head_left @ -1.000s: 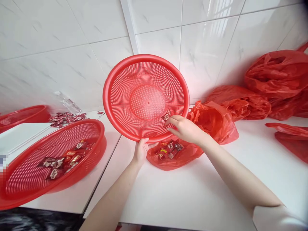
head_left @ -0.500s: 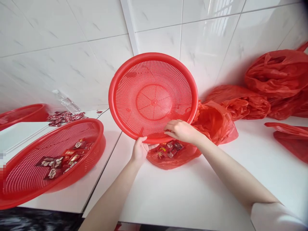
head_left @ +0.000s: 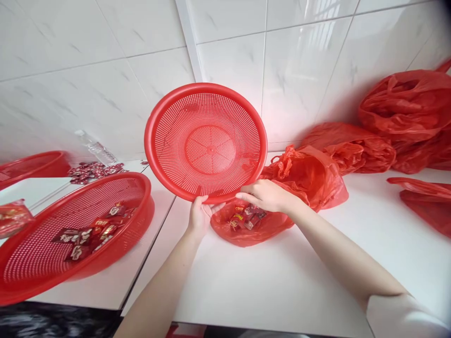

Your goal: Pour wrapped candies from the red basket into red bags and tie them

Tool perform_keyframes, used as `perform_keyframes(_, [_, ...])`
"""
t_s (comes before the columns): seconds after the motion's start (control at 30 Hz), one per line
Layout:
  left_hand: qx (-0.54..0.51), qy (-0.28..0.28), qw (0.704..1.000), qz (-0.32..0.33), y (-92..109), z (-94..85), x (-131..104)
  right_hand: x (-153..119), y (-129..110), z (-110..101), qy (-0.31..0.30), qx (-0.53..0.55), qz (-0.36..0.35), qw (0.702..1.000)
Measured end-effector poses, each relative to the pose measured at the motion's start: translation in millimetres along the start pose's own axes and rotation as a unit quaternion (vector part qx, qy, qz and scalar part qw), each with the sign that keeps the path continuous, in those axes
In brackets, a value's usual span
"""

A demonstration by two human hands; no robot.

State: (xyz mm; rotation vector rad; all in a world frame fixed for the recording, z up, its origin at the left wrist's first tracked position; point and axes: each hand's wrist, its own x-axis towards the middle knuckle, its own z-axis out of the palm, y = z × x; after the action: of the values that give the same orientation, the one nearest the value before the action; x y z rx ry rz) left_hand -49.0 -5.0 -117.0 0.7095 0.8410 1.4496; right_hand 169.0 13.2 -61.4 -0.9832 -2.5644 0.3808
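Observation:
A round red plastic mesh basket (head_left: 210,149) is tilted up on its edge with its inside facing me; only bare mesh shows in it. My left hand (head_left: 200,217) grips its bottom rim, thumb over the front. Just beside the lower right rim is my right hand (head_left: 266,195), palm down, fingers loosely bent and pointing left, with nothing seen in them. Below both hands lies an open red plastic bag (head_left: 253,239) holding several small red candy packets (head_left: 243,218). Whether my right fingertips touch the rim or the bag cannot be made out.
Left of me a larger red mesh basket (head_left: 146,199) holds several packets (head_left: 88,237). Loose packets (head_left: 92,171) and a clear plastic bottle (head_left: 97,149) lie near the tiled wall. More red bags (head_left: 405,110) are heaped at the right. A red packet (head_left: 14,218) shows at the left edge.
The tilted basket and my left hand have shifted left. My right hand has come out of the basket's inside to beside its rim, over the bag. A red packet has appeared at the left edge.

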Motion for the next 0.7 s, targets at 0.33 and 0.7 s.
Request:
perform_keyframes(0.33, [-0.006,0.025,1.0,0.008,1.8,-1.2,1.5,0.4,17.8,4.1,-0.022,0.002,0.023,0.999])
perform_keyframes(0.7, [-0.002,-0.045,0.999,0.028,9.1,1.0,-4.8,6.4,21.7,-4.0,0.071,0.587,0.176,0.787])
